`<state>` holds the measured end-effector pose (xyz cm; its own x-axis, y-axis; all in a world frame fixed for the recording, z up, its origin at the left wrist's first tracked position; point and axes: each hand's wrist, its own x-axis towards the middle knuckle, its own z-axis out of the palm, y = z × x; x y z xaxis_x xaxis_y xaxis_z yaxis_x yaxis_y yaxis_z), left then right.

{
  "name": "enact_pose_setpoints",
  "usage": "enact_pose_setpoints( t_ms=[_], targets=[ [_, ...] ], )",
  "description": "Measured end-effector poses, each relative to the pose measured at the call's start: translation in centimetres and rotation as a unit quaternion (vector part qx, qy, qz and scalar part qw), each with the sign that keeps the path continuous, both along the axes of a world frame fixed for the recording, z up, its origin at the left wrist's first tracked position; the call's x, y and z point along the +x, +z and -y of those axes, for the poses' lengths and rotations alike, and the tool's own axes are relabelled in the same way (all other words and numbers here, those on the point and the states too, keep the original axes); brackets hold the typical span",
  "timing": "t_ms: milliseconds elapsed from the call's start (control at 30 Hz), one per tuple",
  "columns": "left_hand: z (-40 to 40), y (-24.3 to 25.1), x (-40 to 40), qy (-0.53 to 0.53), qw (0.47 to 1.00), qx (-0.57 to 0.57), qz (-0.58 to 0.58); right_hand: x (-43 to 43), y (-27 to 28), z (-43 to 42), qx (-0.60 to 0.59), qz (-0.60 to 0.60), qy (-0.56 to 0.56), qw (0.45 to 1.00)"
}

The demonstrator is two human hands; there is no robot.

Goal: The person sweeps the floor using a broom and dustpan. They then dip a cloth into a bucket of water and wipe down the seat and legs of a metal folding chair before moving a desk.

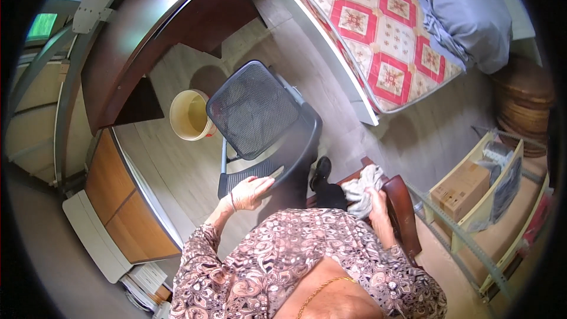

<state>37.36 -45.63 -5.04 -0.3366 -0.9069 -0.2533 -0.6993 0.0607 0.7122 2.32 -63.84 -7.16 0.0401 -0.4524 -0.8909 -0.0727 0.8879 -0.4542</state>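
Observation:
A black chair with a mesh seat (254, 110) stands before me, its curved backrest (305, 146) towards my body. My left hand (250, 192) is on the backrest's near edge, thumb and fingers around the rim. Bunched in my right hand (377, 204) is a pale grey cloth (363, 188). That hand is beside the curved armrest (401, 199) of a reddish-brown wooden chair, partly hidden by my body. One black shoe (322, 170) shows on the floor between the two chairs.
A cream bucket (184, 117) holding liquid stands left of the mesh seat. Beyond are a dark wooden desk (133, 48) and a bed with a patterned mattress (354, 22). On the right, a metal-framed shelf (469, 226) holds a cardboard box (460, 188). An orange-brown cabinet (119, 199) is at left.

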Motion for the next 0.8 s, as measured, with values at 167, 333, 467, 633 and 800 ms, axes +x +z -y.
enact_pose_setpoints(
  t_ms=[167,333,467,633,800],
  targets=[
    [0.7,0.6,-1.2,0.009,0.999,0.037,-0.017,5.2,5.6,9.4,-0.135,0.031,0.009,0.990],
    [3.5,1.4,-0.3,0.101,0.991,-0.084,-0.024,12.8,12.0,20.0,-0.366,0.018,-0.101,0.925],
    [9.2,-0.9,6.7,0.332,0.907,-0.226,0.125,21.8,16.6,28.3,-0.589,-0.005,-0.192,0.785],
    [16.1,1.4,18.6,0.422,0.798,-0.272,0.333,32.5,18.8,38.7,-0.881,0.037,-0.283,0.378],
    [24.2,6.6,27.0,0.400,0.761,-0.166,0.483,41.7,16.8,45.4,-0.860,0.031,-0.297,0.415]
  ],
)
